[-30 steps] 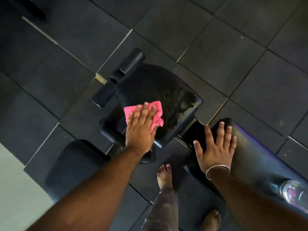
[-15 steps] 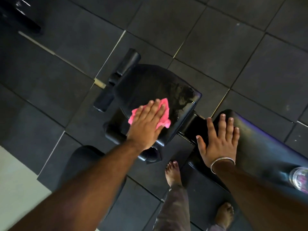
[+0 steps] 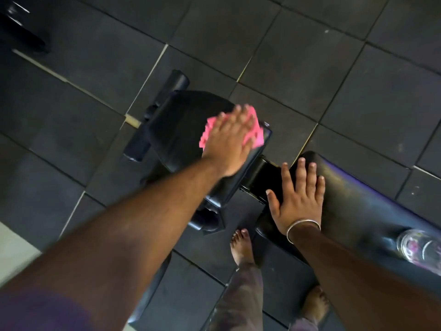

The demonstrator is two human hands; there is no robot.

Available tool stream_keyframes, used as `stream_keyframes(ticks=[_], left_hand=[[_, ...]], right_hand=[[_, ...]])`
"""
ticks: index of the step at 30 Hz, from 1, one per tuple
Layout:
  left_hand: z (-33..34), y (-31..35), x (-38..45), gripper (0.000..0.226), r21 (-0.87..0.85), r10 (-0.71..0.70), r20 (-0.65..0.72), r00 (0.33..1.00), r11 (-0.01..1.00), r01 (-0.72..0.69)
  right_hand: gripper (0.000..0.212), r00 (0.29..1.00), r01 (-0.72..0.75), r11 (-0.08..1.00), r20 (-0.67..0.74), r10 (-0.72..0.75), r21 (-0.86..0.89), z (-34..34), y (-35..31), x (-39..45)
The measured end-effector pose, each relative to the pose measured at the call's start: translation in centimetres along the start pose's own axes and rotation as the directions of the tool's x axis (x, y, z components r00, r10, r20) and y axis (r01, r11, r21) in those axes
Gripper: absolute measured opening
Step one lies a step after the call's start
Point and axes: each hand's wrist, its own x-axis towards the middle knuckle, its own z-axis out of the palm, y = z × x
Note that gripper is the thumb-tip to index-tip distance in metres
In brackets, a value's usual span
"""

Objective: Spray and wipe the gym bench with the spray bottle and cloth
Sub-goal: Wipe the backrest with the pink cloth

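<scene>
Pressing pink cloth [image 3: 210, 130] flat onto black seat pad [image 3: 181, 130] of bench with left hand [image 3: 229, 144], fingers spread wide and palm down, not curled around cloth; cloth sticking out past fingertips and on thumb side. Motion blur on left hand and forearm. Cloth sitting toward far-right corner of seat pad, near the pad's edge. Right hand [image 3: 299, 199] laid open and flat on end of long back pad [image 3: 372, 199], fingers spread, gripping nothing, thin metal bangle [image 3: 303, 226] at wrist. Dark gap with metal frame [image 3: 260, 180] between seat pad and back pad, right thumb reaching toward it. Spray bottle [image 3: 417, 249] clear, standing on back pad at right edge of view, well apart from both hands, touched by neither; only top and part of body visible, partly cut off by frame, nozzle detail hard to read. Black foam roller [image 3: 176, 82] beyond seat pad on far-left side. Bare left foot [image 3: 242, 247] on floor between the two pads, grey trouser leg [image 3: 241, 297] above it, second foot [image 3: 315, 304] lower right, partly hidden by right forearm. Dark rubber floor tiles [image 3: 310, 56] with pale seams all around. Purple sleeve [image 3: 35, 314] blurred at bottom left corner.
</scene>
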Motion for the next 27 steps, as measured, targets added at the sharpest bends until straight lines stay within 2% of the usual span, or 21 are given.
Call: stream_keyframes(ticks=[3,4,5,6,8,10,11,12,13,14,16,18,20,22,23,24,25,27], left_hand=[[2.3,-3.0,-8.9,0.076,0.076,0.331,0.077,0.940,0.939,-0.337],[2.6,-5.0,-11.1,0.081,0.079,0.358,0.122,0.926,0.926,-0.369],[2.6,-6.9,-12.3,0.087,0.099,0.326,0.145,0.934,0.935,-0.342],[2.3,-8.4,-12.5,0.092,0.123,0.237,0.146,0.960,0.959,-0.256],[1.3,-9.9,-9.9,0.088,0.118,-0.067,0.066,0.996,0.991,0.059],[-0.4,-9.2,-4.3,0.073,-0.033,-0.390,-0.041,0.920,0.921,0.388],[-1.4,-8.3,-1.0,0.069,-0.112,-0.486,-0.045,0.873,0.871,0.479],[-2.1,-7.1,1.8,0.068,-0.157,-0.523,-0.023,0.852,0.844,0.514],[-2.2,-5.6,4.0,0.068,-0.158,-0.510,-0.016,0.860,0.851,0.501],[-2.1,-3.7,5.4,0.068,-0.123,-0.447,-0.013,0.895,0.889,0.442],[-1.4,0.2,5.4,0.069,-0.035,-0.218,0.001,0.976,0.975,0.218],[0.1,1.9,1.7,0.072,0.049,0.068,0.034,0.997,0.996,-0.070],[1.5,0.8,-4.0,0.079,0.089,0.331,0.119,0.936,0.935,-0.342],[2.6,-1.6,-8.8,0.081,0.093,0.510,0.269,0.817,0.831,-0.549],[2.9,-2.6,-9.8,0.079,0.110,0.550,0.306,0.777,0.790,-0.603],[3.0,-2.8,-9.5,0.078,0.139,0.562,0.305,0.769,0.772,-0.620],[2.7,-2.4,-8.2,0.079,0.174,0.538,0.283,0.794,0.785,-0.594],[1.9,-0.3,-3.9,0.084,0.244,0.428,0.175,0.886,0.853,-0.461]], right_hand=[[0.079,1.000,-0.001,1.000,0.008,0.001,0.000,-0.1,-0.1,0.0],[0.079,1.000,0.000,1.000,0.007,0.000,-0.002,-0.1,-0.1,0.0],[0.078,1.000,0.002,1.000,0.008,-0.002,-0.004,-0.1,-0.1,0.1],[0.078,1.000,0.002,1.000,0.008,-0.002,-0.007,0.0,-0.1,0.0],[0.078,1.000,-0.001,1.000,0.007,0.001,-0.016,0.0,-0.1,-0.1],[0.078,1.000,0.003,1.000,0.008,-0.003,-0.017,0.1,-0.1,-0.1],[0.078,1.000,0.006,1.000,0.008,-0.006,-0.014,0.1,-0.1,0.0],[0.078,1.000,0.008,1.000,0.008,-0.008,-0.013,0.0,-0.1,0.0],[0.078,1.000,0.007,1.000,0.007,-0.007,-0.010,0.0,0.0,0.0],[0.079,1.000,0.003,1.000,0.001,-0.003,-0.005,0.0,0.0,-0.1],[0.081,1.000,-0.006,1.000,-0.011,0.006,0.012,0.0,0.0,-0.1],[0.082,1.000,-0.007,0.999,-0.012,0.007,0.035,0.0,0.0,0.0],[0.081,1.000,-0.006,0.999,-0.010,0.007,0.040,-0.1,0.1,0.0],[0.080,1.000,-0.009,0.999,-0.003,0.009,0.032,-0.1,0.0,0.0],[0.079,1.000,-0.007,1.000,-0.003,0.007,0.027,-0.1,0.0,0.0],[0.079,1.000,-0.007,1.000,-0.006,0.007,0.023,-0.1,-0.1,0.0],[0.079,1.000,-0.008,1.000,-0.006,0.008,0.019,-0.1,-0.1,0.0],[0.079,1.000,-0.001,1.000,-0.005,0.001,0.018,-0.1,-0.1,-0.1]])
